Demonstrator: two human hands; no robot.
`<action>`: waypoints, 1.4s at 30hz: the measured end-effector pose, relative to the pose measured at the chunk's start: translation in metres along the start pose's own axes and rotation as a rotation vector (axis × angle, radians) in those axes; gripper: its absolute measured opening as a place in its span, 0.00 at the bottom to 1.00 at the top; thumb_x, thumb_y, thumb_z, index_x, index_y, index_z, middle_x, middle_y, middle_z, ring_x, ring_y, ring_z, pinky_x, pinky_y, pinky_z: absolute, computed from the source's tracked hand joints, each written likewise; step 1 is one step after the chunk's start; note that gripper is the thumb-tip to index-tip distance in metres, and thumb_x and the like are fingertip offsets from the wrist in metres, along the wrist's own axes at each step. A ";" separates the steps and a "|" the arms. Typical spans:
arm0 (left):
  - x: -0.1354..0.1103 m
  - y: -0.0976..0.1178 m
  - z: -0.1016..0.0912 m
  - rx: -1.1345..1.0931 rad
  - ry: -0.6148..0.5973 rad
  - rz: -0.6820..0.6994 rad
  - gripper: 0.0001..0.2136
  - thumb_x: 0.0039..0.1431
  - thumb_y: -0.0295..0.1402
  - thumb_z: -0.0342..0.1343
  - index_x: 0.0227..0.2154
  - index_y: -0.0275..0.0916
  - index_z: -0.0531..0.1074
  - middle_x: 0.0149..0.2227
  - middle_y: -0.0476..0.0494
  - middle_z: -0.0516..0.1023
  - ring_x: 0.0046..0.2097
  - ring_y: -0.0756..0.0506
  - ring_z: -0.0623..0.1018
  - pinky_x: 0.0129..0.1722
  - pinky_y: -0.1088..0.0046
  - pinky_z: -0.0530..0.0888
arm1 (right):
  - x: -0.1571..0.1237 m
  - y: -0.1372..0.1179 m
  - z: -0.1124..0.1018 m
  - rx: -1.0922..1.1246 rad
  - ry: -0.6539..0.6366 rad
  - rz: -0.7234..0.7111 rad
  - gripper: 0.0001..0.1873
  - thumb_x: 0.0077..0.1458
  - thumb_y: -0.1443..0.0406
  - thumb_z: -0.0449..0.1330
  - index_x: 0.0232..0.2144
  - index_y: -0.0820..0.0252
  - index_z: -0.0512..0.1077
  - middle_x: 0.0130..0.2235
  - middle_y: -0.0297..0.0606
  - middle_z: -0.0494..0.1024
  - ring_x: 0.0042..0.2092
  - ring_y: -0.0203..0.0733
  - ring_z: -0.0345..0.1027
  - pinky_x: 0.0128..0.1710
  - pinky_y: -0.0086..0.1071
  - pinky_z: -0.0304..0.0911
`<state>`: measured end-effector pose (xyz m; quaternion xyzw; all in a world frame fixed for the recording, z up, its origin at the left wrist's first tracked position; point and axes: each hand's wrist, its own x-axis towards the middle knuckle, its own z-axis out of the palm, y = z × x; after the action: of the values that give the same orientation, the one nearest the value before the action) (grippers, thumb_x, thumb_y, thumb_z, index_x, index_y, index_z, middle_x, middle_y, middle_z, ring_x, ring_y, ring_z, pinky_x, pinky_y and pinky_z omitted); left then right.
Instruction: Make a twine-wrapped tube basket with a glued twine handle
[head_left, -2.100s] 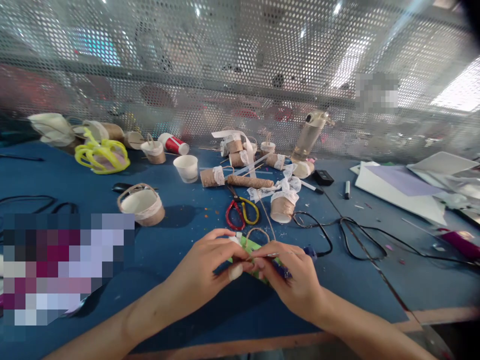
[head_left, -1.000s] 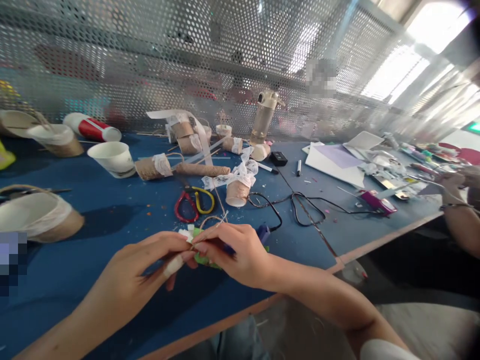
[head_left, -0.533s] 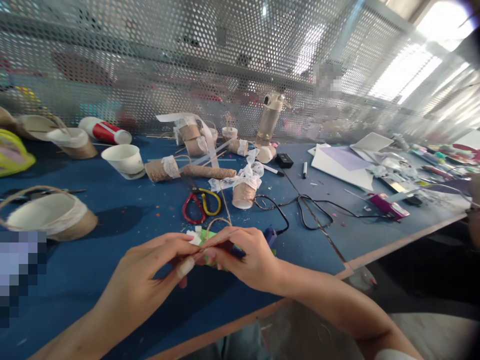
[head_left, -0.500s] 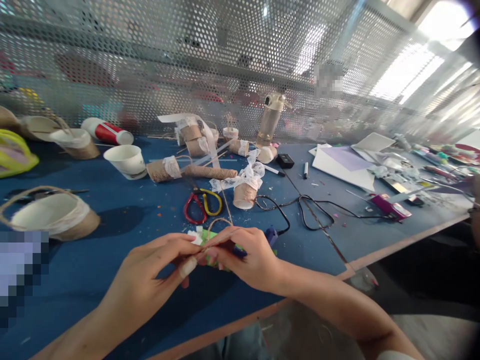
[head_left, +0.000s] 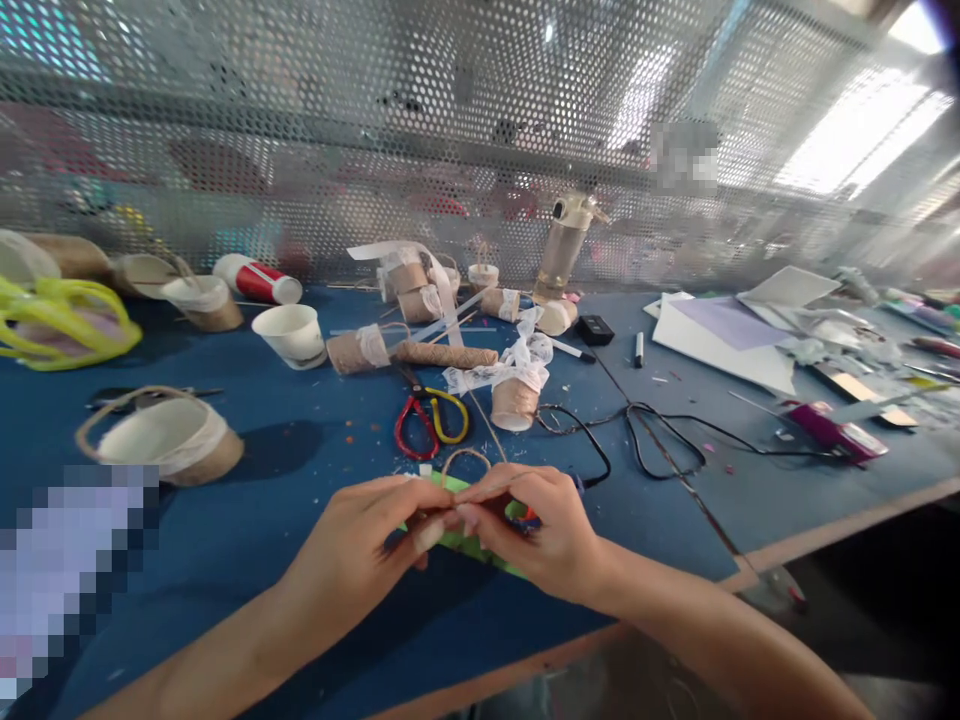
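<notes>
Close to the table's front edge, my left hand (head_left: 375, 535) and my right hand (head_left: 536, 525) meet fingertip to fingertip. Both are closed in a pinch on a strand of jute twine (head_left: 466, 454), which loops up behind the fingers; their tips hide the pinched part. Beneath them lies a green piece (head_left: 469, 545), largely covered by the hands. Just beyond are scissors (head_left: 433, 425) with one red and one yellow handle. A roll of twine (head_left: 448, 354) lies behind those, and a small twine-wrapped cup with a lace bow (head_left: 514, 402) is to its right.
A twine-handled basket (head_left: 214, 455), a white paper cup (head_left: 290, 335) and a yellow basket (head_left: 90, 320) are at left. A bottle (head_left: 564, 245) stands by the perforated metal screen. At right, a black cable (head_left: 667, 470) runs to a purple device (head_left: 836, 432), near white sheets (head_left: 712, 345).
The camera view has swung left, so everything appears farther right. Both hands remain together in their pinch, and more of the green piece shows below them.
</notes>
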<state>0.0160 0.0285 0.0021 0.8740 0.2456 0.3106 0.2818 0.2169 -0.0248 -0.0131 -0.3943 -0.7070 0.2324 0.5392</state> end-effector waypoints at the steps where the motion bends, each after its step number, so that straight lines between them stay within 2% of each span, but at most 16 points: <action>1: 0.000 -0.001 -0.001 -0.049 -0.050 -0.028 0.07 0.69 0.34 0.52 0.39 0.41 0.75 0.28 0.54 0.82 0.24 0.53 0.79 0.30 0.81 0.74 | 0.000 0.000 0.000 0.003 -0.002 -0.020 0.02 0.61 0.65 0.62 0.35 0.58 0.75 0.34 0.39 0.84 0.31 0.37 0.78 0.30 0.28 0.74; 3: -0.001 -0.002 -0.004 -0.143 -0.141 -0.067 0.08 0.69 0.32 0.50 0.39 0.42 0.75 0.26 0.55 0.81 0.27 0.52 0.81 0.32 0.82 0.75 | 0.000 0.000 0.000 0.014 -0.012 -0.050 0.02 0.62 0.66 0.62 0.36 0.57 0.75 0.34 0.39 0.84 0.32 0.37 0.79 0.32 0.29 0.75; 5: -0.001 -0.003 -0.007 -0.217 -0.177 -0.093 0.09 0.69 0.32 0.50 0.37 0.42 0.76 0.26 0.56 0.82 0.27 0.52 0.82 0.33 0.82 0.75 | 0.002 -0.001 0.000 0.016 -0.030 -0.051 0.03 0.63 0.67 0.61 0.37 0.57 0.76 0.35 0.39 0.85 0.30 0.36 0.78 0.30 0.27 0.75; 8: -0.001 -0.003 -0.009 -0.267 -0.147 -0.162 0.08 0.68 0.31 0.53 0.36 0.42 0.76 0.29 0.55 0.83 0.25 0.53 0.81 0.32 0.82 0.75 | 0.004 -0.002 -0.001 -0.028 -0.037 -0.015 0.04 0.63 0.67 0.61 0.39 0.58 0.77 0.36 0.39 0.85 0.26 0.33 0.75 0.25 0.25 0.72; 12: -0.004 0.001 -0.007 -0.271 -0.071 -0.189 0.07 0.67 0.30 0.55 0.34 0.41 0.77 0.26 0.56 0.82 0.25 0.53 0.81 0.31 0.82 0.74 | 0.006 -0.004 -0.002 -0.016 -0.038 0.020 0.03 0.62 0.69 0.62 0.37 0.59 0.77 0.35 0.38 0.84 0.24 0.31 0.73 0.24 0.24 0.70; 16: -0.011 0.001 -0.002 -0.187 0.020 -0.112 0.05 0.66 0.30 0.56 0.35 0.42 0.76 0.25 0.57 0.82 0.26 0.53 0.81 0.31 0.82 0.74 | 0.005 -0.006 -0.001 0.021 -0.035 0.050 0.03 0.59 0.69 0.64 0.38 0.59 0.77 0.35 0.38 0.84 0.25 0.32 0.74 0.24 0.24 0.69; 20: -0.018 -0.004 0.003 0.052 0.126 0.097 0.03 0.67 0.29 0.56 0.38 0.43 0.74 0.28 0.56 0.82 0.28 0.51 0.82 0.33 0.80 0.73 | 0.003 -0.007 0.002 0.049 -0.049 0.016 0.03 0.60 0.67 0.65 0.37 0.61 0.78 0.31 0.37 0.82 0.25 0.33 0.74 0.26 0.25 0.70; 23: -0.018 -0.007 0.004 0.199 0.155 0.184 0.04 0.70 0.33 0.53 0.39 0.43 0.72 0.31 0.54 0.83 0.31 0.50 0.82 0.34 0.78 0.73 | 0.002 -0.006 0.004 0.057 -0.049 -0.027 0.03 0.61 0.70 0.63 0.38 0.61 0.77 0.32 0.38 0.82 0.25 0.33 0.73 0.27 0.26 0.70; 26: -0.016 -0.009 0.003 0.185 0.074 0.173 0.07 0.72 0.37 0.49 0.42 0.43 0.71 0.32 0.53 0.83 0.30 0.50 0.82 0.32 0.78 0.73 | 0.001 -0.005 0.003 0.031 -0.038 -0.065 0.05 0.61 0.72 0.62 0.39 0.61 0.77 0.33 0.40 0.82 0.27 0.34 0.74 0.28 0.27 0.71; 30: -0.015 -0.011 0.000 0.109 -0.022 0.168 0.10 0.74 0.35 0.44 0.45 0.42 0.70 0.29 0.53 0.82 0.29 0.50 0.80 0.32 0.78 0.73 | 0.001 -0.004 0.003 0.007 -0.053 -0.089 0.06 0.61 0.72 0.62 0.40 0.61 0.77 0.32 0.39 0.82 0.28 0.36 0.75 0.30 0.28 0.71; 36: -0.016 -0.013 -0.001 0.108 0.053 0.138 0.06 0.72 0.31 0.50 0.45 0.42 0.71 0.25 0.57 0.79 0.26 0.52 0.80 0.32 0.80 0.72 | 0.003 -0.007 0.001 -0.038 -0.052 -0.050 0.06 0.62 0.72 0.61 0.40 0.61 0.77 0.33 0.39 0.83 0.31 0.36 0.77 0.32 0.26 0.72; 42: -0.018 -0.011 0.001 0.074 0.107 0.112 0.05 0.70 0.30 0.53 0.44 0.41 0.72 0.26 0.57 0.80 0.26 0.54 0.80 0.31 0.82 0.72 | 0.002 -0.009 0.002 -0.020 -0.072 0.026 0.07 0.61 0.73 0.61 0.40 0.62 0.77 0.30 0.36 0.82 0.29 0.34 0.76 0.30 0.24 0.71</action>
<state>0.0016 0.0255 -0.0128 0.8784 0.2221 0.3628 0.2180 0.2120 -0.0281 -0.0053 -0.4000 -0.7231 0.2465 0.5063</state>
